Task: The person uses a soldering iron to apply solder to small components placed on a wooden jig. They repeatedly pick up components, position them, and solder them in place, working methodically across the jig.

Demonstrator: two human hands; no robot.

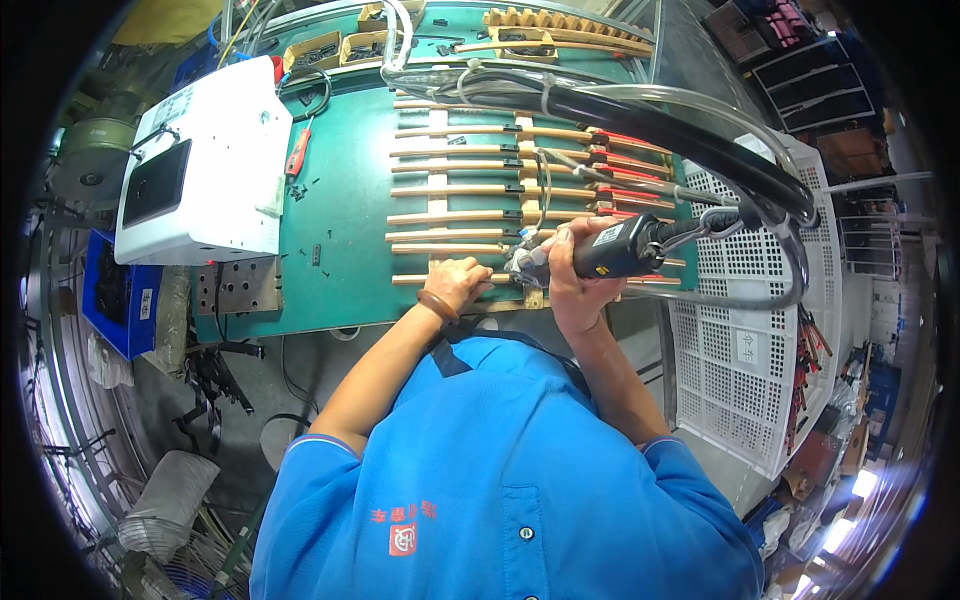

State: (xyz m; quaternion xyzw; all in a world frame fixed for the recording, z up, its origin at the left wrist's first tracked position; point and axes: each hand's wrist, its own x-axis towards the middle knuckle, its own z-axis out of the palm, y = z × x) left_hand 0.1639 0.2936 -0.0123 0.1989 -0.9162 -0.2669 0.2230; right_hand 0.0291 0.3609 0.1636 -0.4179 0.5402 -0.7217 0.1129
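Observation:
My right hand (580,278) is wrapped around a black power screwdriver (622,248). The tool lies nearly level, its metal head pointing left over the near end of a row of wooden rods (450,190). My left hand (458,284), with a brown bangle at the wrist, is closed on the nearest wooden rod (410,280), just left of the tool's head. The rods lie side by side across wooden rests, with small black fittings (512,189) along their middles and red parts near several right ends. The tool's tip is hard to make out.
A white machine (210,165) stands left on the green table (340,235), near a red-handled tool (298,150) and loose screws. Thick black hoses (690,135) arch over the rods. Cardboard boxes (312,52) of black parts sit behind. White plastic crates (735,350) stand at right.

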